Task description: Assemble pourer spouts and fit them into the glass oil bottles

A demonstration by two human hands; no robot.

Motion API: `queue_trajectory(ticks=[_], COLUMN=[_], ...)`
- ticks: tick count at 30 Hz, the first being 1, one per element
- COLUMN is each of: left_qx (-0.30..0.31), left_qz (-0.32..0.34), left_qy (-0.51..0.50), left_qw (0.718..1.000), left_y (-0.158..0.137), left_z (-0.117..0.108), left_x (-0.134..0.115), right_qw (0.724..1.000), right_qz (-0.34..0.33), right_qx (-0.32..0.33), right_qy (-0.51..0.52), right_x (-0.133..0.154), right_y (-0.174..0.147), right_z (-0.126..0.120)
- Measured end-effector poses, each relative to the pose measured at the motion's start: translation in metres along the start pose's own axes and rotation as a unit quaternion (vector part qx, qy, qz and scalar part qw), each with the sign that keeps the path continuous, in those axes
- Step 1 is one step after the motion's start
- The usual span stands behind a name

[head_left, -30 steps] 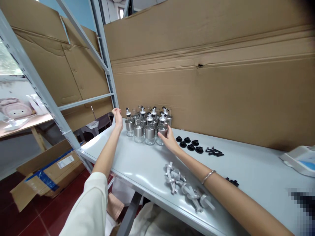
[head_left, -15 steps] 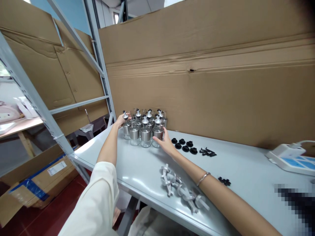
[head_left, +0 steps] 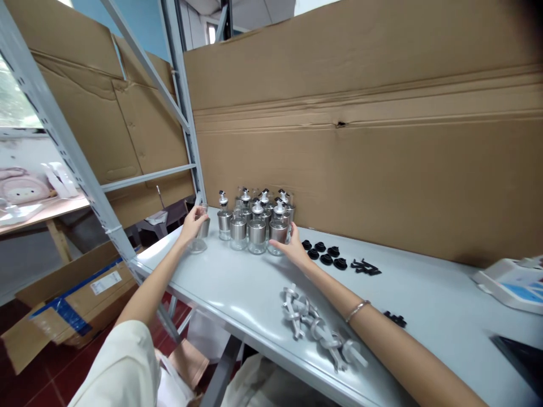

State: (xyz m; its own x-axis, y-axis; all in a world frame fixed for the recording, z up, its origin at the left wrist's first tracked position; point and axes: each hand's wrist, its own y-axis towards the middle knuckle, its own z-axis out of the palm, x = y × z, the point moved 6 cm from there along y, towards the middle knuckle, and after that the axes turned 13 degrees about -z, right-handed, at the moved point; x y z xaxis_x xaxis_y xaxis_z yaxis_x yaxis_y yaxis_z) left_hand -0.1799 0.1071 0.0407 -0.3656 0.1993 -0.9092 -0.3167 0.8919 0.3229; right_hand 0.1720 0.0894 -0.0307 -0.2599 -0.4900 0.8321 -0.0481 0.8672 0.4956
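At the left end of the bottle group, my left hand (head_left: 193, 223) is closed around the upper part of a glass bottle (head_left: 202, 230) with a metal band and no visible spout. This bottle is tilted and stands apart from the others. My right hand (head_left: 292, 246) curves around the lower side of a front-right glass bottle (head_left: 278, 230), thumb in front and fingers behind. That bottle carries a silver pour spout (head_left: 279, 207). Between my hands several similar bottles (head_left: 257, 233) stand close together, some with spouts. Those at the back are partly hidden.
Loose silver spout parts (head_left: 316, 322) lie near the table's front edge, beside my right forearm. Black round caps (head_left: 326, 259), small black levers (head_left: 365, 267) and tiny black pieces (head_left: 395, 319) lie farther right. A power strip (head_left: 509, 282) sits at the right. Cardboard (head_left: 360, 169) walls the back.
My left hand has moved left from the spouted bottle at the group's end and now holds a bottle without a spout. My right hand stays at the front-right bottle. The view has shifted slightly.
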Motion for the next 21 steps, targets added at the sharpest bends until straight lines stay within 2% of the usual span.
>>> queue_trajectory(ticks=[5,9,15,21], left_qx=[-0.013,-0.003,0.007,0.030], left_qz=[0.037,0.045,0.055,0.063], left_qy=[-0.012,-0.020,-0.023,-0.016], left_qw=[0.999,0.999,0.998,0.997], left_y=[-0.016,-0.010,-0.001,0.000], left_z=[0.018,0.032,0.041,0.059], left_x=[0.004,0.008,0.018,0.029], right_qw=[1.000,1.000,0.999,0.996], right_qz=[0.002,0.003,-0.002,0.020], right_qx=[-0.003,-0.008,-0.019,-0.075], right_qy=[0.009,0.022,0.046,0.041], right_x=[-0.002,-0.003,-0.005,-0.011], right_y=[0.002,0.003,0.003,0.012], right_z=[0.003,0.005,0.011,-0.005])
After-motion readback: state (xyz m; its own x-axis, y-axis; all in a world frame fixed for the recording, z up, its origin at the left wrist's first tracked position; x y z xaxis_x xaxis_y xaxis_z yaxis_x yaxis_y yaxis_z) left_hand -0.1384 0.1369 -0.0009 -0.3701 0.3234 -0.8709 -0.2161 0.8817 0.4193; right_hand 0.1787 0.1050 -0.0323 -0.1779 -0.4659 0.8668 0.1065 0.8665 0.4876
